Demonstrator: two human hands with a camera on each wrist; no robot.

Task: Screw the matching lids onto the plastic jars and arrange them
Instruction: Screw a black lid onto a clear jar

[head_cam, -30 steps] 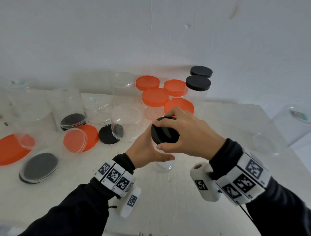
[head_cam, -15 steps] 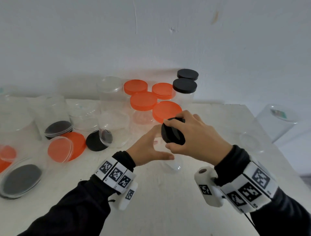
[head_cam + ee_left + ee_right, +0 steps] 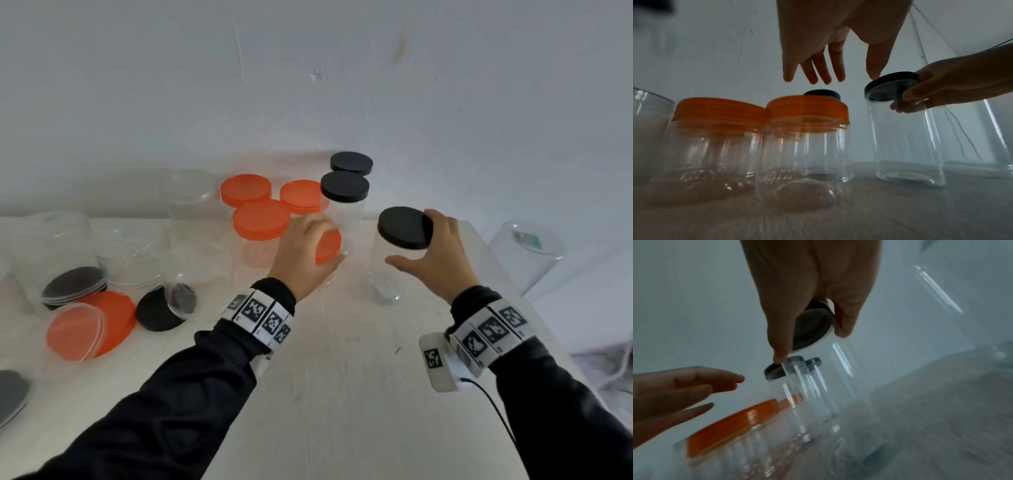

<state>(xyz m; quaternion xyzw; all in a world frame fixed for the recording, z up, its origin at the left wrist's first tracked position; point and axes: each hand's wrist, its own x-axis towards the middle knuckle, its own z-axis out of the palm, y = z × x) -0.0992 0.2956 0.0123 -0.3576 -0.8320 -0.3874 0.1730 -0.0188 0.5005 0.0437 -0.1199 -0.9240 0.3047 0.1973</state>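
Note:
A tall clear jar [image 3: 383, 274] stands on the white table [image 3: 342, 377] at centre right, capped with a black lid [image 3: 404, 228]. My right hand [image 3: 416, 245] grips that lid from the right, thumb in front and fingers behind; the left wrist view shows the right hand [image 3: 906, 97] curled round the black lid [image 3: 892, 86]. My left hand [image 3: 318, 240] hovers with straight, spread fingers [image 3: 818, 73] over an orange-lidded jar [image 3: 807, 113] and holds nothing. In the right wrist view the black lid [image 3: 812, 327] sits between my thumb and fingers.
Two black-lidded jars [image 3: 344, 192] and several orange-lidded jars [image 3: 262, 219] stand at the back. Open clear jars [image 3: 191, 205] crowd the left, with loose orange [image 3: 113, 318] and black [image 3: 154, 315] lids in front. A large clear container [image 3: 524, 257] stands beyond the table's right edge.
My left hand let go of the jar and moved left over the orange-lidded jar. My right hand carried the black-lidded jar to the right.

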